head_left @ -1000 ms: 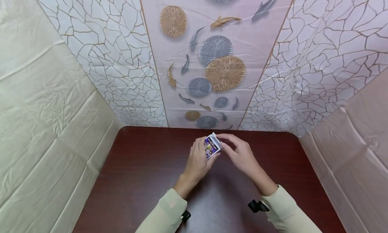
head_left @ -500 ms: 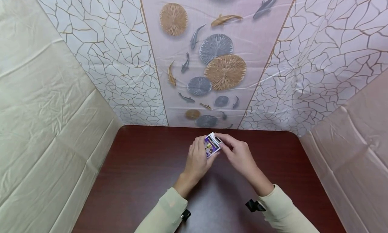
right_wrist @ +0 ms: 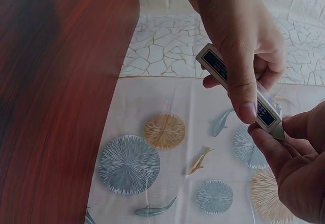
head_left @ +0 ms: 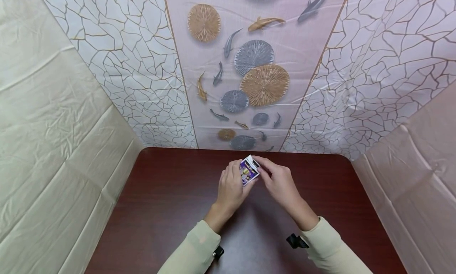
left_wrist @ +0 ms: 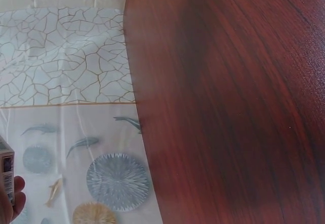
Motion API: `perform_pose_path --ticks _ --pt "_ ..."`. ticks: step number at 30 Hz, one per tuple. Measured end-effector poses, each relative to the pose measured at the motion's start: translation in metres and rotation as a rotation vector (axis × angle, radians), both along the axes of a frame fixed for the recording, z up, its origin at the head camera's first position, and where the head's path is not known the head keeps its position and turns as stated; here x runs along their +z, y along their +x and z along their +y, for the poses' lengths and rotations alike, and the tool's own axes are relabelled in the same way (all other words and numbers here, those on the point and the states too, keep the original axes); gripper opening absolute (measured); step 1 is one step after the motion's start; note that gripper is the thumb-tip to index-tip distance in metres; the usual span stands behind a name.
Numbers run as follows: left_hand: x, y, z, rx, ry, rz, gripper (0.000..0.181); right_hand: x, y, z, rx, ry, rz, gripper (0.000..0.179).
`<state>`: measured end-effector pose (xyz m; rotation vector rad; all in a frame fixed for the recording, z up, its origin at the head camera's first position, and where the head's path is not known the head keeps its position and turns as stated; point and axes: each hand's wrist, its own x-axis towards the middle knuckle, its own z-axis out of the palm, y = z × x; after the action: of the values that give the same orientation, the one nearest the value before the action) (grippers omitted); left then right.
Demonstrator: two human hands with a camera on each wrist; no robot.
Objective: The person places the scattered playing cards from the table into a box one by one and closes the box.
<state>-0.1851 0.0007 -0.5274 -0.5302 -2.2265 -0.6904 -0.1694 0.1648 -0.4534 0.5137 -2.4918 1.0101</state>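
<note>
A small purple-and-white printed cardboard box [head_left: 249, 172] is held above the far part of the table. My left hand [head_left: 229, 189] grips it by the sides, thumb along the near edge. At its upper right end, my right hand [head_left: 283, 183] pinches the end flap between thumb and fingers. The right wrist view shows the narrow side of the box [right_wrist: 216, 65], with the left thumb pressed along it and the right fingertips [right_wrist: 264, 140] at the flap end. Only a corner of the box [left_wrist: 7, 176] and some fingertips appear in the left wrist view. The box's contents are hidden.
Beneath the hands is a dark red-brown wooden table [head_left: 160, 210]. A fish-and-lily-pad patterned cloth [head_left: 235, 80] hangs behind its far edge. Cream cloth walls [head_left: 71, 147] stand on both sides. Black wrist cameras [head_left: 297, 241] sit at the sleeve cuffs.
My right hand and forearm have shifted slightly left, closer to the box. The raised white flap has tipped down at the box end. The left hand has stayed nearly still.
</note>
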Motion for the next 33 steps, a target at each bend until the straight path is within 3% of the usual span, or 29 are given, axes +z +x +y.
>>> perform_pose_path --ticks 9,25,33 --pt "-0.001 0.000 0.000 0.017 -0.031 0.029 0.080 0.001 0.000 0.001 0.004 0.026 0.023 0.037" --pt "0.001 0.002 0.001 0.046 -0.099 0.016 0.077 0.002 -0.002 0.007 0.025 0.010 -0.047 0.037" --pt "0.002 0.001 0.002 0.046 -0.106 0.008 0.076 0.001 -0.006 0.010 0.049 -0.062 -0.122 0.036"
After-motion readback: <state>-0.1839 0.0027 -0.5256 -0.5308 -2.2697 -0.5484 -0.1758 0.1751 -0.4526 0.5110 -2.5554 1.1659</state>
